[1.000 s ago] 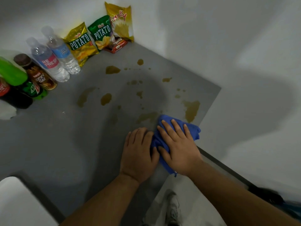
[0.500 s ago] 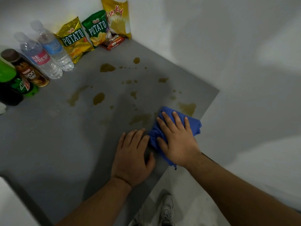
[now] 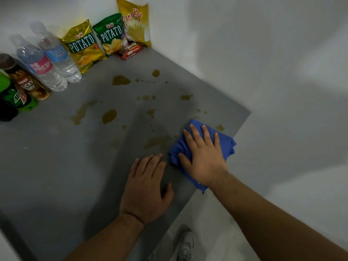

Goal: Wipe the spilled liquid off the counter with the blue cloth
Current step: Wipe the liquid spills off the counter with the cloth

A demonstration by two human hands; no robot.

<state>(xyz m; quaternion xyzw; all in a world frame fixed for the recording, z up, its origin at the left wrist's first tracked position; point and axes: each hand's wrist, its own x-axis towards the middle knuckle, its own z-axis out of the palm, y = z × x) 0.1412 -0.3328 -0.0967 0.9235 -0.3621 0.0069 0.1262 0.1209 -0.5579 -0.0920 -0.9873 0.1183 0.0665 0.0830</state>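
Fingers (image 3: 205, 134) of the right hand (image 3: 204, 159) lie spread flat, pressing the blue cloth (image 3: 228, 146) onto the tabletop (image 3: 56, 166) near its right edge; left hand (image 3: 146, 193) rests flat, fingers spread; most brown spill patches (image 3: 109, 116) remain unwiped.

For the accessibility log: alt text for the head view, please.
A right hand presses a blue cloth flat on a grey counter dotted with brown spilled liquid; the left hand rests flat beside it. Bottles and snack bags line the back wall.
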